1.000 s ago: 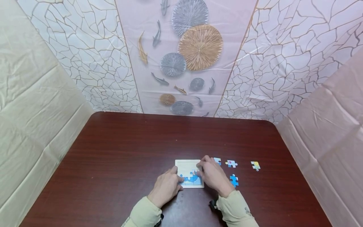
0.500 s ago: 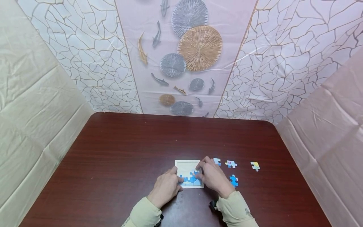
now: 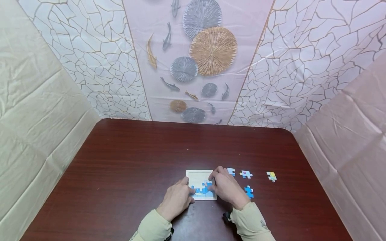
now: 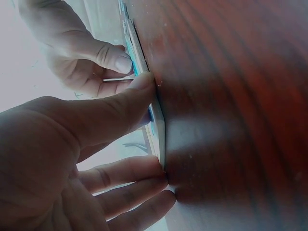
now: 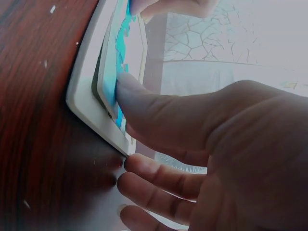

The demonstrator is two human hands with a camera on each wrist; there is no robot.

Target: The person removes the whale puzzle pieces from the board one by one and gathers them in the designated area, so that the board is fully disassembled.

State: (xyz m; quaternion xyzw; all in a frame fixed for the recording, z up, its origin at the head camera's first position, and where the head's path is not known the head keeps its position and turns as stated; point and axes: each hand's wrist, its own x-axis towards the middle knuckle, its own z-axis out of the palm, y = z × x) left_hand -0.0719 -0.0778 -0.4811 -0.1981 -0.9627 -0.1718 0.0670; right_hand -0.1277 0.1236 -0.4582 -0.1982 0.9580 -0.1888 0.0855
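Observation:
A pale puzzle tray (image 3: 197, 171) lies flat on the table, its near part filled with blue joined pieces (image 3: 202, 193). At its left side, my left hand (image 3: 176, 196) holds the tray by the near corner; in the left wrist view the thumb lies over the tray's edge (image 4: 160, 134) and the other fingers touch its side. My right hand (image 3: 227, 185) is over the right side, thumb and forefinger about a blue puzzle piece (image 3: 208, 183). The right wrist view shows the right thumb (image 5: 132, 96) pressing on the blue pieces, other fingers beside the tray. The forefinger's tip is hidden there.
Right of the tray lie loose puzzle pieces: a pale blue one (image 3: 231, 171), one with a pink swirl (image 3: 246, 174), a blue one (image 3: 249, 191) and a yellow one (image 3: 271, 176). Patterned cloth walls (image 3: 211, 110) border the dark wooden table (image 3: 135, 150).
The right thumb and forefinger have shifted slightly at the tray's right side, and more of the blue piece between them shows. My left hand and the loose pieces have stayed in place.

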